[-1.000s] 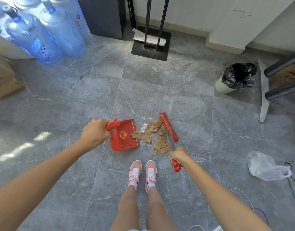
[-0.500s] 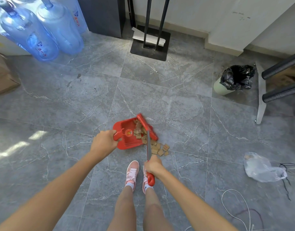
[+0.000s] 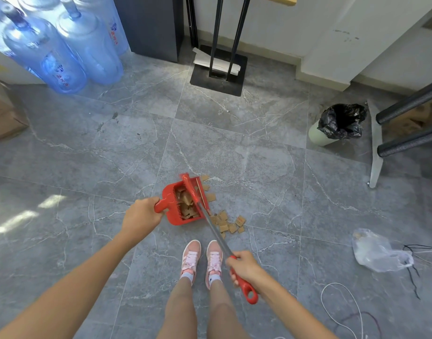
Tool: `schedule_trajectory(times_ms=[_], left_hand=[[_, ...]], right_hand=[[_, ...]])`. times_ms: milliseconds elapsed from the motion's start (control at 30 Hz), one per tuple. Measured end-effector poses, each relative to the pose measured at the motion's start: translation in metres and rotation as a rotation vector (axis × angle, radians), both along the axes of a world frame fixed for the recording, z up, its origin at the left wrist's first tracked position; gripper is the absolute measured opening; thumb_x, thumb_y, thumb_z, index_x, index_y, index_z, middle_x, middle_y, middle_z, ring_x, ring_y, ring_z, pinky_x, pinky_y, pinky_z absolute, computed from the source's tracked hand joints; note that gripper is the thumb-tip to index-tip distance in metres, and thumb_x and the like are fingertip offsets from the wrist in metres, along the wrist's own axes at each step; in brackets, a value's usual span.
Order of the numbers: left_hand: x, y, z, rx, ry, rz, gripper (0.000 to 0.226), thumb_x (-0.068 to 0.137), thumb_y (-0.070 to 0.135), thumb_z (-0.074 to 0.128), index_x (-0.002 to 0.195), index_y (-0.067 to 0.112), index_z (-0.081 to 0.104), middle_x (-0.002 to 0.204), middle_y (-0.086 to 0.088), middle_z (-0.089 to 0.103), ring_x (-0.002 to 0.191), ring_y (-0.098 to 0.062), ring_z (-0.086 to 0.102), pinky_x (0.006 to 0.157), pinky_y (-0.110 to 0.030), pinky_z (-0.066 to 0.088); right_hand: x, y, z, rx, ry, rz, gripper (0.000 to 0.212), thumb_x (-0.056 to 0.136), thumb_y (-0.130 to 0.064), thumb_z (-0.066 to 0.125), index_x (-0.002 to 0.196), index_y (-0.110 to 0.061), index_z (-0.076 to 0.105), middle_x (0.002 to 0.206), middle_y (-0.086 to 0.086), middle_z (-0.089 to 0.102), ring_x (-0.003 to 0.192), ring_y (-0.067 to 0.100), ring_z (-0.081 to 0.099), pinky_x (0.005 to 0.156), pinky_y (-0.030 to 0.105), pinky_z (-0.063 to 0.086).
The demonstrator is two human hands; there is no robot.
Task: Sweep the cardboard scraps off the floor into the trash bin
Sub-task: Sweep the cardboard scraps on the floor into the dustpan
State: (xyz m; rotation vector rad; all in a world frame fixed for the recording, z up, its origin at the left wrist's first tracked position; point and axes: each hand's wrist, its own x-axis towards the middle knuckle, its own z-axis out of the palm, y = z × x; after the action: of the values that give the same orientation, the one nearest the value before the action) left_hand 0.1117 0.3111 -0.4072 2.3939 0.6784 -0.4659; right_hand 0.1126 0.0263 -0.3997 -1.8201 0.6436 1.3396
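A red dustpan (image 3: 175,217) rests on the grey tile floor, and my left hand (image 3: 141,217) grips its handle. Several cardboard scraps (image 3: 185,204) lie inside it. My right hand (image 3: 244,266) holds the red-handled broom (image 3: 216,234), whose red head lies across the pan's mouth. More cardboard scraps (image 3: 228,222) are scattered on the floor just right of the pan and a few beside its far corner. The trash bin (image 3: 338,123), pale green with a black liner, stands at the far right, well apart from the pan.
Blue water jugs (image 3: 63,52) stand at the far left by a cardboard box (image 3: 2,113). A black stand base (image 3: 217,77) is at the back. A metal frame leg (image 3: 375,145) is beside the bin. A clear plastic bag (image 3: 378,250) and cables (image 3: 339,302) lie right. My pink shoes (image 3: 202,258) are below the pan.
The broom swept leftward, pushing most scraps from the floor into the dustpan. The broom head now lies over the pan's mouth. My right hand drew back toward me.
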Motion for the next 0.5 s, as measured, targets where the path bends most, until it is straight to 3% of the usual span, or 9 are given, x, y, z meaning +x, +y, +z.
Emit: schedule_trajectory(times_ms=[267,500], left_hand=[[-0.004,0.008,0.003,0.031,-0.011,0.012,0.029,0.085,0.032,0.067,0.063,0.016,0.058,0.053,-0.001,0.057,0.056,-0.030,0.059,0.051,-0.031,0.043],[-0.010,0.017,0.001,-0.019,-0.049,0.113,0.028,0.080,0.032,0.074,0.065,0.012,0.061,0.051,-0.001,0.056,0.050,-0.023,0.053,0.048,-0.030,0.038]], right_hand=[[0.067,-0.037,0.042,0.006,0.029,-0.040,0.008,0.091,0.004,0.042,0.091,-0.002,0.047,0.056,0.010,0.041,0.025,0.007,0.037,0.028,0.013,0.030],[0.118,-0.043,0.056,-0.026,0.021,0.035,0.016,0.090,0.003,0.047,0.076,-0.003,0.047,0.056,0.010,0.044,0.028,0.009,0.040,0.030,0.015,0.034]])
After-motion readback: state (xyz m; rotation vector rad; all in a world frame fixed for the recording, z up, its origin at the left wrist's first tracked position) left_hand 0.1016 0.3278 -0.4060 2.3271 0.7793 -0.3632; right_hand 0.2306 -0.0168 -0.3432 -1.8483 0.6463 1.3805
